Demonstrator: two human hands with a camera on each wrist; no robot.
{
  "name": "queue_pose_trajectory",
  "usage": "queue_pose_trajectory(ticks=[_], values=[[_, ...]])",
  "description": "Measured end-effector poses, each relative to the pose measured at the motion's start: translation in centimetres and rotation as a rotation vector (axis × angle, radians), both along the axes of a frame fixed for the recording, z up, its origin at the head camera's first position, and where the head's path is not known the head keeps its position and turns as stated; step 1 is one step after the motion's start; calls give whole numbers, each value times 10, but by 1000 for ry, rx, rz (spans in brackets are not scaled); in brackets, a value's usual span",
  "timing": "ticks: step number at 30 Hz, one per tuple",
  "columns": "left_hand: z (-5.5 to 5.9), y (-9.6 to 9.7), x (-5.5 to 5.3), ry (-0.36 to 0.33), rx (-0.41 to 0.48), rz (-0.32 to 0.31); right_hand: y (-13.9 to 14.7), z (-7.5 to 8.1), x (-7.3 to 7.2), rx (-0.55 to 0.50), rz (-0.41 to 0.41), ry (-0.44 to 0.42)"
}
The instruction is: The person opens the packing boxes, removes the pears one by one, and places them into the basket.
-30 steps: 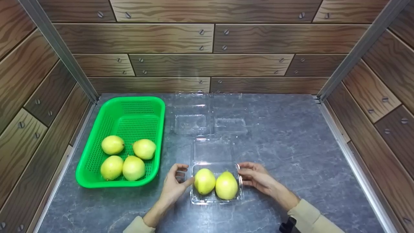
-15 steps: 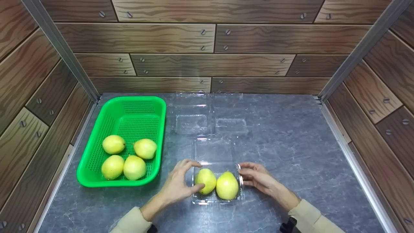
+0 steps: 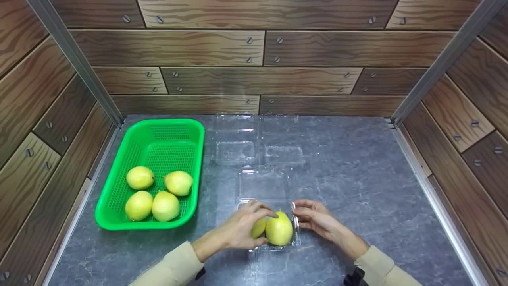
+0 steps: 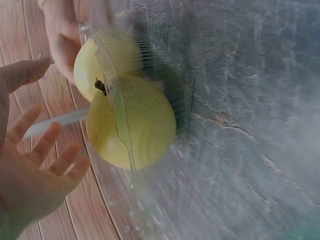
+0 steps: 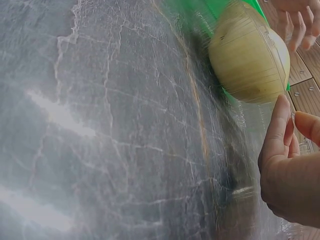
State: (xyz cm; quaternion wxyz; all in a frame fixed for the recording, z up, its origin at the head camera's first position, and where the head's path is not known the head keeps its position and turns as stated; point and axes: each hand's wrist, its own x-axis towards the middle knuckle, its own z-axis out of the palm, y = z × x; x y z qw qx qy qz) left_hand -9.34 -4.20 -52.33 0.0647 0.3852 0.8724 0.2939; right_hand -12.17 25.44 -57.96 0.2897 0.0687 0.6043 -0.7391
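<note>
A clear plastic clamshell box [image 3: 294, 238] stands in front of me, its lid [image 3: 262, 183] folded back flat. Two yellow pears sit side by side in it, the right pear [image 3: 279, 228] in plain sight. My left hand [image 3: 243, 227] reaches over the left pear [image 3: 258, 228] and covers much of it. In the left wrist view that hand [image 4: 45, 170] has its fingers spread, apart from the pear with the dark stem [image 4: 135, 125]. My right hand [image 3: 317, 219] pinches the box's right rim between thumb and fingers, also seen in the right wrist view.
A green basket [image 3: 201, 159] with several pears [image 3: 166, 206] stands at the left. Behind the box lie more clear plastic boxes [image 3: 238, 153] on the grey marbled table [image 3: 357, 171]. Wood-patterned walls [image 3: 214, 79] enclose the back and sides.
My left hand has moved right, from beside the box's left edge to above the left pear. My right hand keeps its place at the right rim.
</note>
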Motion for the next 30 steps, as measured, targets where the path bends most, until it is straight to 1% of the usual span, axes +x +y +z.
queue_pose_trajectory(ticks=[6, 9, 12, 15, 22, 30], values=[[-1, 15, -9, 91, -105, -120, 0, -1, 1, 10, -6, 4], [-2, 21, -12, 140, -157, -165, -1, -1, 1, 16, -2, 9], [-3, 27, -15, 168, -207, -197, -1, -2, 0, 14, 0, 14], [-3, 32, -17, 176, -239, -219, 0, -2, 0, 8, 3, 19], [-5, 41, -21, 206, -281, -265, 0, -1, 1, -16, -2, 15], [-14, 48, -24, 196, -350, -270, 1, -1, 0, -30, 1, 19]])
